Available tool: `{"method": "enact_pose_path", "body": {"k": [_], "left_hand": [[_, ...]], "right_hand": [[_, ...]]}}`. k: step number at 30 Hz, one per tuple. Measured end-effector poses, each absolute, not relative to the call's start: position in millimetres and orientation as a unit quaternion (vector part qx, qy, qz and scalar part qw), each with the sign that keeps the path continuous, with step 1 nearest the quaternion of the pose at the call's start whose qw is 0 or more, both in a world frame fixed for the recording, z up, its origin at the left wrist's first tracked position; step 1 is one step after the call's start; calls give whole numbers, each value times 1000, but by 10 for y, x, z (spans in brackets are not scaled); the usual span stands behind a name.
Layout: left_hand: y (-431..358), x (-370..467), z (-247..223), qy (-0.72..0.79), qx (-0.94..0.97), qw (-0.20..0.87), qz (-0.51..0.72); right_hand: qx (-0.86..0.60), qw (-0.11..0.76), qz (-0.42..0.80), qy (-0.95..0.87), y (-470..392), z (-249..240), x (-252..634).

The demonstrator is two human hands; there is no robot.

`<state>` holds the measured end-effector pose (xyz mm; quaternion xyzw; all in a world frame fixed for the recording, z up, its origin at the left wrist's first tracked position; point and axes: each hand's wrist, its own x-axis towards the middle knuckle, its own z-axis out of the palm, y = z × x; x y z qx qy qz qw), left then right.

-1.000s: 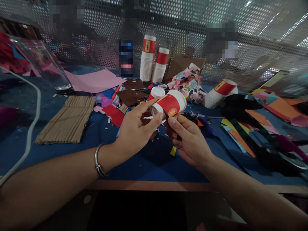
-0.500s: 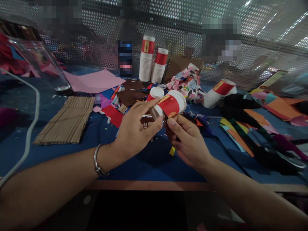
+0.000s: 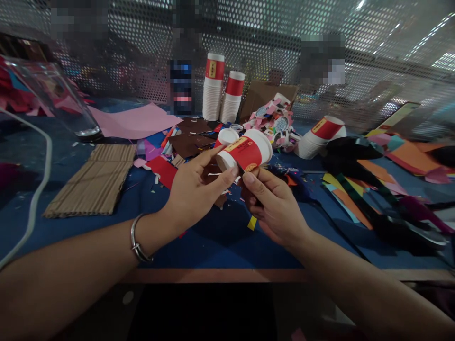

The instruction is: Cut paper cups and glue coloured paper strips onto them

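I log the held cup (image 3: 254, 149) as white, red-banded, with gold markings. On my feed: tabletop (image 3: 216, 253) blue, cardboard (image 3: 94, 182) brown with ridged stripes, large sheet (image 3: 133, 121) pink.

Craft workshop, paper scraps (image 3: 192, 143), 3 cup stacks (image 3: 212, 100)

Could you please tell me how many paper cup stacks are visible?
3: a taller upright stack at the back, a shorter stack right of it, and a tilted stack farther right. Others may be hidden.

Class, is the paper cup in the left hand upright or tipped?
Tipped: the paper cup lies sideways, its ends facing left and right.
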<state>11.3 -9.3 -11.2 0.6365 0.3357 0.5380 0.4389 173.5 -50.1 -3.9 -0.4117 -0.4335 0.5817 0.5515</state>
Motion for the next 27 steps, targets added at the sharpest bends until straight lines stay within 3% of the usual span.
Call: {"method": "enact_pose_path", "body": {"k": [6,27], "left_hand": [[-68,71,-134,342,682,365,533],[-110,37,-93,373,742,265,490]], "right_hand": [[-404,551,601,-414,-509,-23,1717],[-425,559,590,-398,-535,-31,1702]]}}
